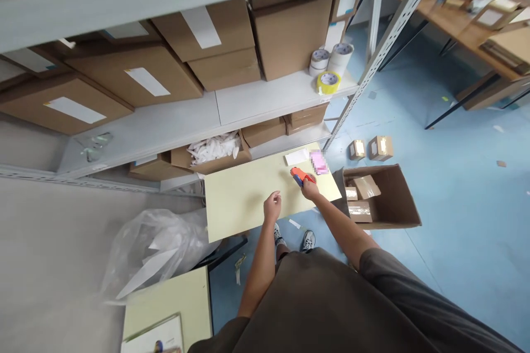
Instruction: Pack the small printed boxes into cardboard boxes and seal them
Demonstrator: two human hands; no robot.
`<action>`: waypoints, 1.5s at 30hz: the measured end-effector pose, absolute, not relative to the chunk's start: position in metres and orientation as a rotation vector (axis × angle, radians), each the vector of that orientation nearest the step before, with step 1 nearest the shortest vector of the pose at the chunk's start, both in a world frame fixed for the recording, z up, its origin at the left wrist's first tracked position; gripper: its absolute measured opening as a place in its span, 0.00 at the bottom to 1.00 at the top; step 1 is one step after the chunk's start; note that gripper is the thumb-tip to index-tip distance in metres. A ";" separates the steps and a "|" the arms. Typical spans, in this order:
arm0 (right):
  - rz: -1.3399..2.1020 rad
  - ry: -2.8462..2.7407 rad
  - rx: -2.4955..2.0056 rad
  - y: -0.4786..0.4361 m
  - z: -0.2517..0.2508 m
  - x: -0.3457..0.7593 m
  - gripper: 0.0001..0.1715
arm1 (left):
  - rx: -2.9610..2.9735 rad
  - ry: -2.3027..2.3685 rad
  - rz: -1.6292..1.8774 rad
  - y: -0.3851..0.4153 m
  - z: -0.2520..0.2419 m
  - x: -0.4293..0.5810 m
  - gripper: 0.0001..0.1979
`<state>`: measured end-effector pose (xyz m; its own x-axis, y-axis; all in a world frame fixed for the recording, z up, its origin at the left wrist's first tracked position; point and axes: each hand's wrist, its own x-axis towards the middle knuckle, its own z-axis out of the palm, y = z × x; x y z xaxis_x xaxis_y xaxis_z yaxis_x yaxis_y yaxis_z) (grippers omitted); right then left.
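Note:
My right hand (309,187) grips an orange and blue safety cutter (302,177), pressing it down on the far part of a pale yellow board (248,201). My left hand (272,206) hangs over the board's near edge, its fingers loosely curled around nothing. Just beyond the cutter lie a white paper slip (296,158) and a blurred pink packet (318,162). The board seems to rest on an open cardboard box (393,198), though its support is mostly hidden.
Grey metal shelves (136,143) carry cardboard boxes and tape rolls (329,66) at the far side. Small parcels (368,148) sit on the blue floor. A clear plastic bag (153,253) lies to the left, above a second pale yellow board (165,303). A wooden table (455,22) stands far right.

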<state>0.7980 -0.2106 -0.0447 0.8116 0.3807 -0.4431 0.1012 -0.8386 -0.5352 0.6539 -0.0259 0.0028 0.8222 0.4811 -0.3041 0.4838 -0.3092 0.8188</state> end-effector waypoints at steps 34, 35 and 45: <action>0.460 -0.711 -2.026 -0.140 0.210 0.791 0.29 | 1.657 0.156 0.179 0.122 0.179 0.739 0.20; 0.462 -0.721 -2.027 -0.138 0.211 0.794 0.29 | 1.701 0.171 0.217 0.121 0.180 0.739 0.19; 0.547 -0.844 -1.935 -0.156 0.221 0.861 0.29 | 2.022 0.245 0.948 0.097 0.207 0.772 0.17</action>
